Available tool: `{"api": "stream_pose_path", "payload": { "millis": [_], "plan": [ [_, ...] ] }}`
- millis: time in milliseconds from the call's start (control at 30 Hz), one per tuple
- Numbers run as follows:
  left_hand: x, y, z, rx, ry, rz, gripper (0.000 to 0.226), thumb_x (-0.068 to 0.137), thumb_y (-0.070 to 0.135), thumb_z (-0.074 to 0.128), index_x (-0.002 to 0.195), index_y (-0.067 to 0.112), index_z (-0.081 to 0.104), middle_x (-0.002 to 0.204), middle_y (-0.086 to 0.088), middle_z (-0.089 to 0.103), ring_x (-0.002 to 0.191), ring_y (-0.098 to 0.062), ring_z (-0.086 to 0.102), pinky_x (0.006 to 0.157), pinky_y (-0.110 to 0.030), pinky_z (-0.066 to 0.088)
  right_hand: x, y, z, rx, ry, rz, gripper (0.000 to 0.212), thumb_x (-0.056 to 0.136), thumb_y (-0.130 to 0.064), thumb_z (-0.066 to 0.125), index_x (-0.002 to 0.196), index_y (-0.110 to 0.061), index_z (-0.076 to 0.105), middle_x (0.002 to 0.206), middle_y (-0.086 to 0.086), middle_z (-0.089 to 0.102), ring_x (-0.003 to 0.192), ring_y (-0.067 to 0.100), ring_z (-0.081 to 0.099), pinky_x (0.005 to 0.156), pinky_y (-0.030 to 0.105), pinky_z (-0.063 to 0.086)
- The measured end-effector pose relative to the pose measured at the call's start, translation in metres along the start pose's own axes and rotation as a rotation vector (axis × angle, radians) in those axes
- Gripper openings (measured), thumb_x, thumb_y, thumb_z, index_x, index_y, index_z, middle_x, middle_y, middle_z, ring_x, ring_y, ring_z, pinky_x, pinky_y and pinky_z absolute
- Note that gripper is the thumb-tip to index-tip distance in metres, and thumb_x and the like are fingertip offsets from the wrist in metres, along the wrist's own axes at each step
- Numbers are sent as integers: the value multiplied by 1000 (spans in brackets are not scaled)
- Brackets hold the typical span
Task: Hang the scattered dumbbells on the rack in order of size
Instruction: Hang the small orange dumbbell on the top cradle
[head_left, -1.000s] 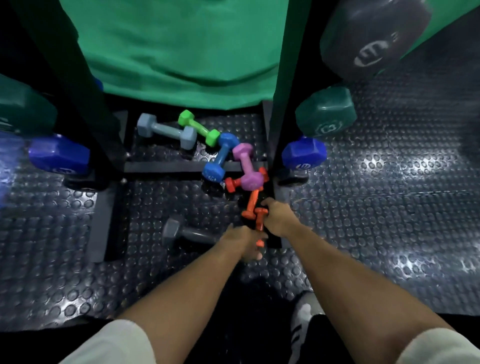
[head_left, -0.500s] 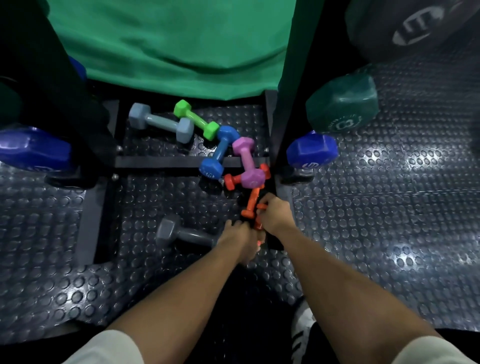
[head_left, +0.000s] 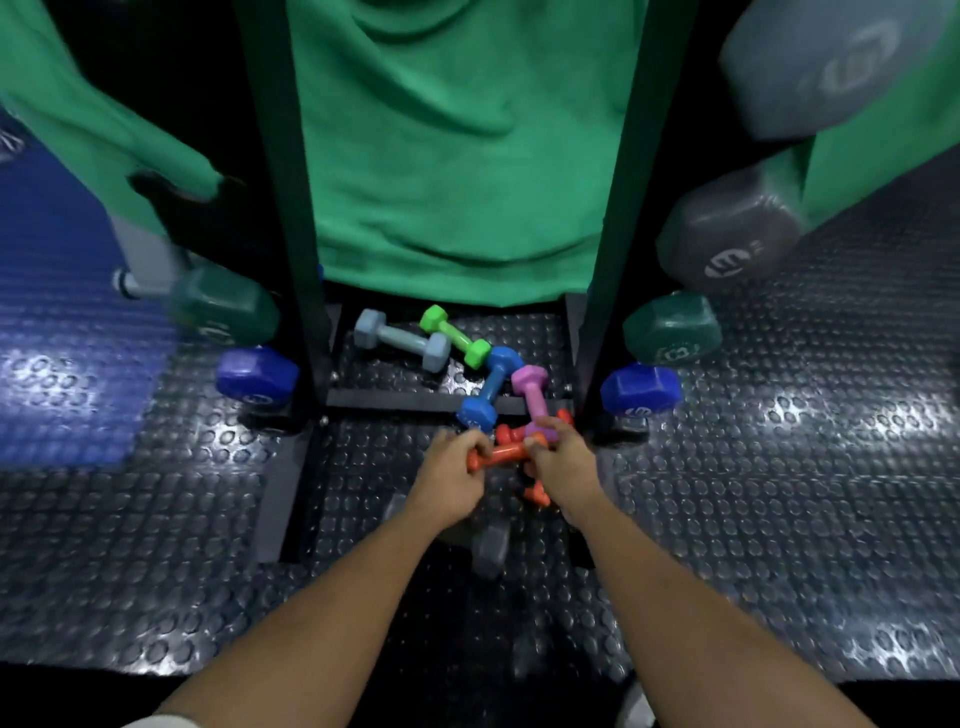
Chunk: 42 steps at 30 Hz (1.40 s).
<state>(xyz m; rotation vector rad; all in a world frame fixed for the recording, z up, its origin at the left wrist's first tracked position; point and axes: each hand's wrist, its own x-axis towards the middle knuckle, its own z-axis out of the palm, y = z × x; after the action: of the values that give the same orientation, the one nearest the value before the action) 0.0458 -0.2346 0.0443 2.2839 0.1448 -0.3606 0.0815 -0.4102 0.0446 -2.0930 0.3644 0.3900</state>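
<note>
My left hand (head_left: 449, 480) grips one end of a small orange dumbbell (head_left: 501, 454) that lies crosswise between both hands. My right hand (head_left: 558, 462) touches its other end and holds a second orange dumbbell (head_left: 537, 493), whose lower head pokes out below the fingers. A third orange dumbbell (head_left: 505, 432) lies under the pink dumbbell (head_left: 532, 395). Behind them on the floor lie a blue dumbbell (head_left: 491, 387), a green dumbbell (head_left: 457, 338) and a pale grey dumbbell (head_left: 400, 340). A dark grey dumbbell (head_left: 488, 551) is partly hidden under my left forearm.
The black rack (head_left: 283, 218) stands in front, its base bar (head_left: 395, 400) crossing the floor. Teal (head_left: 672, 332), blue (head_left: 641, 389) and grey (head_left: 727, 234) dumbbells hang on its right side, teal (head_left: 223, 317) and blue (head_left: 257, 376) ones on its left. A green cloth (head_left: 457, 156) hangs behind.
Both hands have closed on orange dumbbells and raised them off the floor; the left one now lies crosswise. My view has pulled back and up, showing more of the rack.
</note>
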Motion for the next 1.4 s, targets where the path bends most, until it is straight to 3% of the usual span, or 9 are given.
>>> {"api": "stream_pose_path", "payload": {
  "millis": [167,333,667,767,833,933,1100,1267,1400],
  "plan": [
    [-17,20,-61,-42,121,-38,75,83,-6,54,143,39,49,118,-1,46,104,-19,56,87,-25,49,-22,-53,-5,-170,-17,-225,26,101,-26,65,127,-22,68,93,-6,65,71,-6,55,60,3,40],
    [-27,56,-126,30,272,50,61,81,1,60,140,17,57,121,-12,55,115,-33,57,101,-31,41,-51,-122,-19,-65,45,-318,24,96,-28,70,120,-27,71,90,-6,69,81,19,70,86,36,59],
    [-84,156,-236,-27,542,218,59,92,7,62,149,15,51,137,-11,62,124,-28,60,108,-33,45,-112,-248,-75,20,208,-548,32,90,-45,66,117,-28,69,94,1,76,81,25,75,88,43,58],
    [-106,183,-262,-137,616,259,58,100,15,62,155,19,44,135,0,62,101,-10,67,83,-8,47,-141,-284,-97,131,198,-583,25,95,-30,67,120,-24,69,93,-1,75,72,20,77,77,37,61],
    [-118,203,-279,-154,681,306,52,102,18,62,153,16,49,129,-2,66,90,-2,64,77,2,37,-156,-307,-112,256,156,-577,22,97,-18,66,119,-22,67,94,0,73,67,20,76,76,38,62],
    [-132,235,-307,-140,778,379,44,101,23,64,144,15,60,132,-5,70,119,-19,65,103,-19,42,-169,-337,-137,465,43,-590,26,97,-6,63,122,-14,67,99,8,71,61,20,68,81,46,64],
    [-156,301,-361,-176,864,479,40,100,28,65,139,19,65,128,-1,72,119,-17,65,105,-25,44,-218,-401,-199,752,-111,-685,28,100,8,53,127,0,61,96,13,63,71,25,63,68,33,61],
    [-171,377,-414,-362,907,616,34,100,30,66,133,25,69,109,8,76,80,-2,68,69,-12,50,-271,-456,-262,942,-273,-828,24,102,6,52,123,3,63,97,16,70,82,26,68,70,24,61],
    [-177,431,-443,-571,835,705,28,96,34,67,123,29,73,102,10,77,89,-13,74,87,-42,61,-304,-488,-304,1033,-399,-870,29,100,5,56,127,2,62,95,14,73,83,24,72,73,23,62]
  ]
}}
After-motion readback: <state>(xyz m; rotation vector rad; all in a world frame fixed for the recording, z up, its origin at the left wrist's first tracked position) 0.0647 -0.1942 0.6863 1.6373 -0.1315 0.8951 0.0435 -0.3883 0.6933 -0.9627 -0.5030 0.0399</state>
